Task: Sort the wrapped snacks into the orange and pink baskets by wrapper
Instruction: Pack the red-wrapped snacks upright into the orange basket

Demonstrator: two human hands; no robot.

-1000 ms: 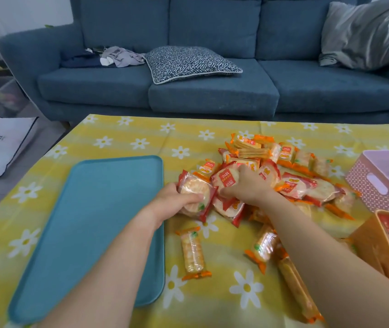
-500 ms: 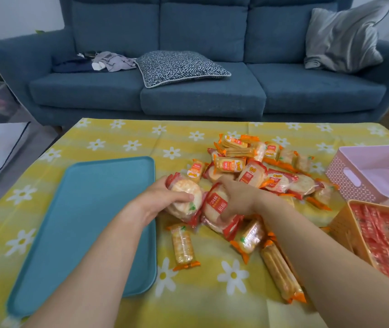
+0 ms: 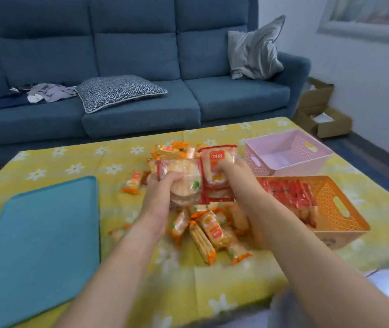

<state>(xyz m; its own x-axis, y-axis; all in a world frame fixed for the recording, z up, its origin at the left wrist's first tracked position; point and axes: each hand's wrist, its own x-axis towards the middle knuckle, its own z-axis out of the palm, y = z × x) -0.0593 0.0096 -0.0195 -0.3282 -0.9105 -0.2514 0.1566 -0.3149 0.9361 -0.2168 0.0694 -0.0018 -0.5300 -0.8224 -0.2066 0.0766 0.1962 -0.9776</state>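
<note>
My left hand (image 3: 159, 200) grips a red-edged pack of round rice crackers (image 3: 184, 178), lifted above the table. Beside it, my right hand (image 3: 232, 176) holds one or more red-wrapped snacks (image 3: 217, 162), also raised. Below and behind both hands lies a pile of orange-wrapped snacks (image 3: 210, 230) on the yellow flowered cloth. The orange basket (image 3: 340, 209) stands to the right and holds several red-wrapped snacks. The pink basket (image 3: 288, 152) stands just behind it, with only a white liner visible inside.
A teal tray (image 3: 37, 237) lies on the left of the table (image 3: 70, 166). A blue sofa (image 3: 141, 91) with cushions stands behind. Cardboard boxes (image 3: 318, 110) sit on the floor at the far right.
Both hands have lifted their red-wrapped snacks up off the pile and moved them rightward. The view has swung to the right, bringing both baskets fully into sight.
</note>
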